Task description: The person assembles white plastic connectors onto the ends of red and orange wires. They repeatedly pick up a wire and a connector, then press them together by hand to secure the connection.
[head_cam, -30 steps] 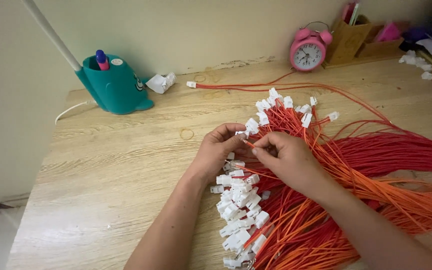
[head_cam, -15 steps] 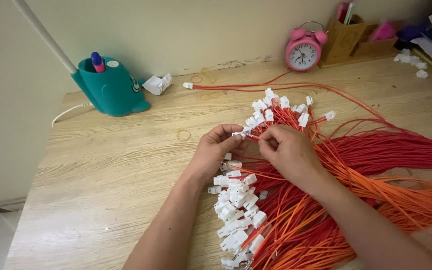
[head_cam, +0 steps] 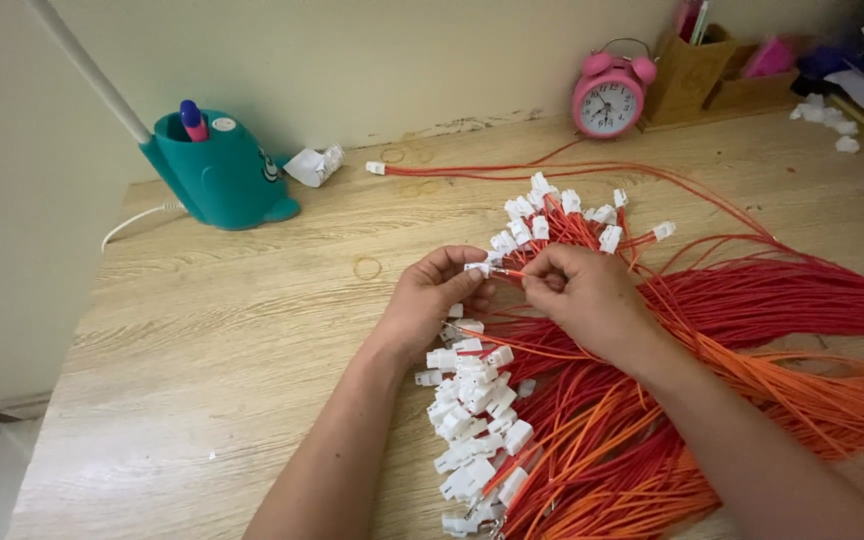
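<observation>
the left hand [head_cam: 432,305] pinches a small white connector [head_cam: 478,268] between thumb and fingertips, closed on it, just above the heap of white connectors [head_cam: 472,420]. the right hand [head_cam: 587,295] pinches the red wire [head_cam: 512,273] close to its end, fingers closed on it, to the right of that same heap. the wire lies roughly level, long axis left to right, tip pointing left into the connector's mouth. to seat it well, i judge the wire should be held close to its tip and kept in line with the connector's opening, pushed straight, not at a slant. the wooden table [head_cam: 252,330] lies beneath the heap.
</observation>
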